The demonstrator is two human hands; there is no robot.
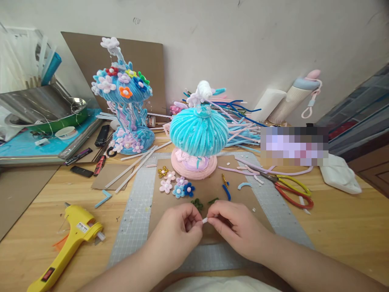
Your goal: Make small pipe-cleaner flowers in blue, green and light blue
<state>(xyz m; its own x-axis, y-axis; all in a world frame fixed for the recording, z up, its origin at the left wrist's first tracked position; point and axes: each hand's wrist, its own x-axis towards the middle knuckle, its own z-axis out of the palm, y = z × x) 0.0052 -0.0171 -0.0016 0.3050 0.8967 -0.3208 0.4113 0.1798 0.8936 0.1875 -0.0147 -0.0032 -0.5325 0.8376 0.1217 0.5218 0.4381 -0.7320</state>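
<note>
Between the fingertips of both hands is a short white pipe cleaner piece (205, 220). My left hand (182, 227) pinches its left end, and my right hand (232, 225) pinches the right end. Just beyond the fingers lies a dark green pipe cleaner flower (197, 204), partly hidden. Past it, several small flowers in gold, pink, lilac and blue (179, 190) lie on the brown cardboard (243, 198). A turquoise pipe cleaner dome (199, 132) stands on a pink round base (194, 170) at the cardboard's far edge. A blue strip (226, 192) lies to the right.
A yellow glue gun (75, 231) lies at left on the wooden table. Scissors (293, 190) with yellow and red handles lie at right. A flower-covered blue lamp-like piece (123, 97) stands at back left. Loose pipe cleaners (243, 134) are heaped behind the dome.
</note>
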